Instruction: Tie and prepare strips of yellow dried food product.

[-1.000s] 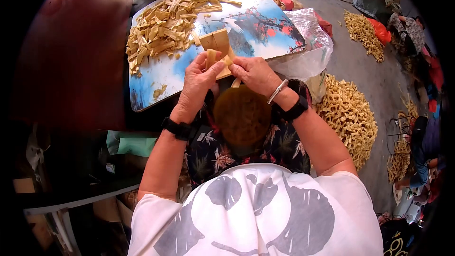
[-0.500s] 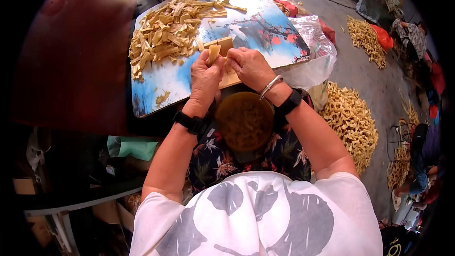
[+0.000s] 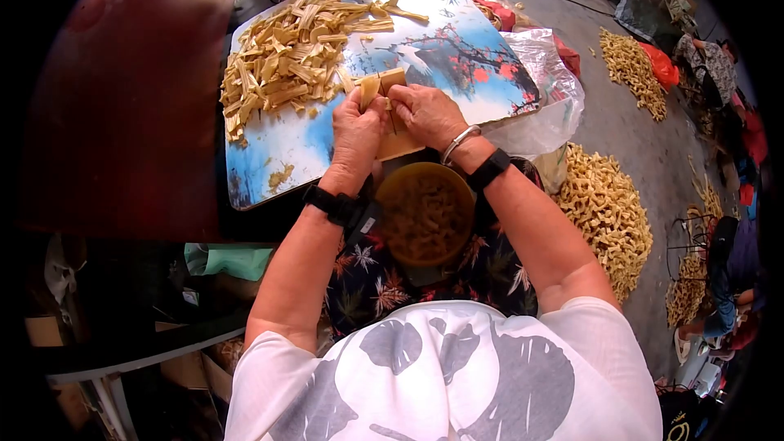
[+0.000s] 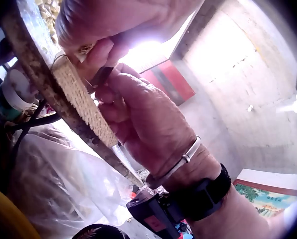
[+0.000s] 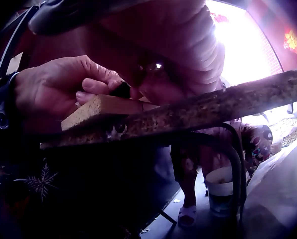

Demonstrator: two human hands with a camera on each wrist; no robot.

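Left hand (image 3: 355, 137) pinches a flat pale-yellow strip (image 3: 369, 91) at a tan wooden board (image 3: 398, 144), apparently for steadiness. From strip: right hand (image 3: 431, 117), four o'clock, grip hidden, cannot tell; round amber bowl (image 3: 424, 167), five; yellow strip pile (image 3: 282, 57), ten, presumably for reach.

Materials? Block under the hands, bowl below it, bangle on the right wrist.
Block: probably wood, bare, matte; tan face, coarse edge. Bowl: likely plastic, smooth; yellow-brown rim, though dim light leaves it open. Bangle: apparently metal, polished; silvery with bright highlights.
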